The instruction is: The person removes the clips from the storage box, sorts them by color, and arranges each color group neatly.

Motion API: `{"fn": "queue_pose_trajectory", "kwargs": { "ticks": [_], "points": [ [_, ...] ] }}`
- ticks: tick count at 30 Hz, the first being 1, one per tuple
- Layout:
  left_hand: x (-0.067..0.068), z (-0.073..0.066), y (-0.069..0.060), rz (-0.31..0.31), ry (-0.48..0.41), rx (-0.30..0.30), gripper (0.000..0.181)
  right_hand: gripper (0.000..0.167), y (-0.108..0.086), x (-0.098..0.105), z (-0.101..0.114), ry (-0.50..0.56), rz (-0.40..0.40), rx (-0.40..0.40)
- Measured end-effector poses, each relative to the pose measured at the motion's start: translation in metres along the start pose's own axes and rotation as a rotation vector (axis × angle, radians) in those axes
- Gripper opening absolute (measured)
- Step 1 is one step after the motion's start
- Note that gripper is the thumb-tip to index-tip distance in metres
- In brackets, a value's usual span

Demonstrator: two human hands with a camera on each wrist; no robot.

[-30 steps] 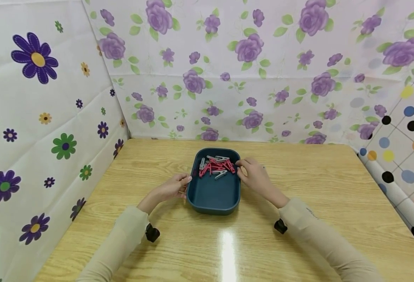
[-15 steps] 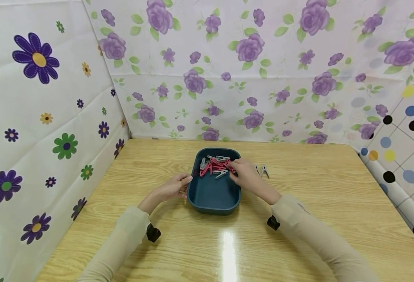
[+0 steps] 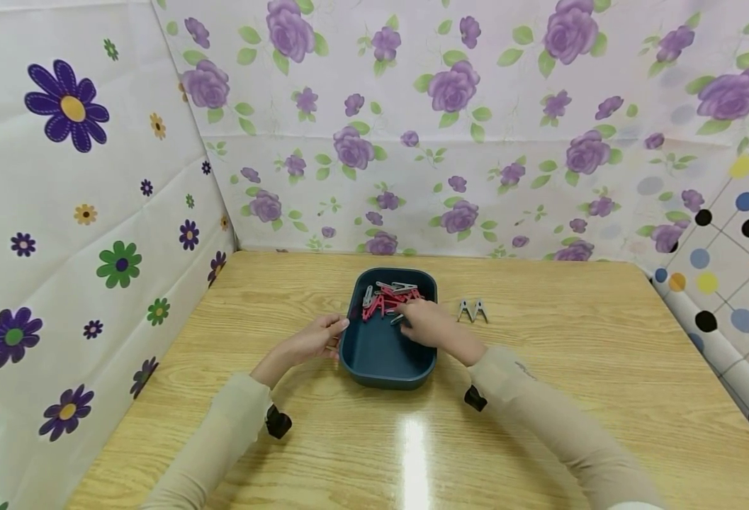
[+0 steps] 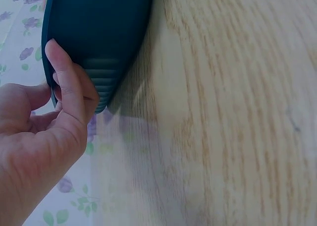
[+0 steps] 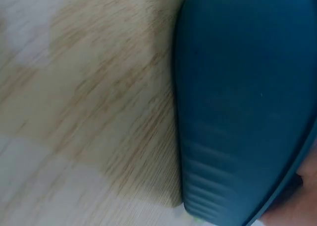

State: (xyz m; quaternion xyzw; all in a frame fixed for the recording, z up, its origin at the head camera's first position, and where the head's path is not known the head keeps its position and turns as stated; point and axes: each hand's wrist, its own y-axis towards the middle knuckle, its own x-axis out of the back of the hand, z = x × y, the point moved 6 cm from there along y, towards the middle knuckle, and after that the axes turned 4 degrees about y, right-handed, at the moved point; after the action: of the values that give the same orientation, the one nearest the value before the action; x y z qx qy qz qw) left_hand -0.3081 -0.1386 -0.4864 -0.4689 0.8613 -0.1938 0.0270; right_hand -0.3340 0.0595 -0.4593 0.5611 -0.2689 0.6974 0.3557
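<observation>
A dark blue plastic bin (image 3: 383, 354) rests on the wooden table, with red and grey clothespins (image 3: 377, 303) heaped at its far end. The left hand (image 3: 315, 338) grips the bin's left rim; in the left wrist view its thumb (image 4: 37, 96) lies on one side of the wall and its fingers on the other. Over the bin's right rim reaches the right hand (image 3: 430, 324), fingertips down at a grey clothespin (image 3: 397, 319). Whether they pinch it is hidden. Only the bin's outer wall (image 5: 237, 102) and part of that hand (image 5: 297, 201) show in the right wrist view.
Two grey clothespins (image 3: 472, 310) stand side by side on the table (image 3: 559, 340) right of the bin. Behind the table hangs a floral cloth (image 3: 412, 177), and patterned cloths border both sides.
The right hand has moved from outside the bin's right rim leftward into it, over the clothespins. This uncovers two grey clothespins on the table. The left hand keeps its hold on the rim.
</observation>
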Motion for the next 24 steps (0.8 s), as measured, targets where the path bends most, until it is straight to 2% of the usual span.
{"fn": "queue_pose_trajectory", "kwargs": {
  "ticks": [5, 10, 18, 24],
  "points": [
    [0.0010, 0.0014, -0.0004, -0.001, -0.001, 0.013, 0.046, 0.046, 0.0041, -0.0086, 0.0046, -0.062, 0.111, -0.038],
    [0.0016, 0.0017, -0.0014, 0.001, 0.001, 0.016, 0.050, 0.046, 0.0031, -0.0116, 0.0049, -0.146, 0.174, -0.077],
    [0.0010, 0.0014, -0.0003, 0.006, 0.000, 0.008, 0.051, 0.015, -0.0005, -0.0070, 0.0072, -0.130, 0.123, -0.014],
    [0.0002, -0.0002, -0.0007, -0.001, -0.006, 0.015, 0.048, 0.013, -0.0033, -0.0030, 0.0088, -0.134, 0.122, -0.013]
  ]
}}
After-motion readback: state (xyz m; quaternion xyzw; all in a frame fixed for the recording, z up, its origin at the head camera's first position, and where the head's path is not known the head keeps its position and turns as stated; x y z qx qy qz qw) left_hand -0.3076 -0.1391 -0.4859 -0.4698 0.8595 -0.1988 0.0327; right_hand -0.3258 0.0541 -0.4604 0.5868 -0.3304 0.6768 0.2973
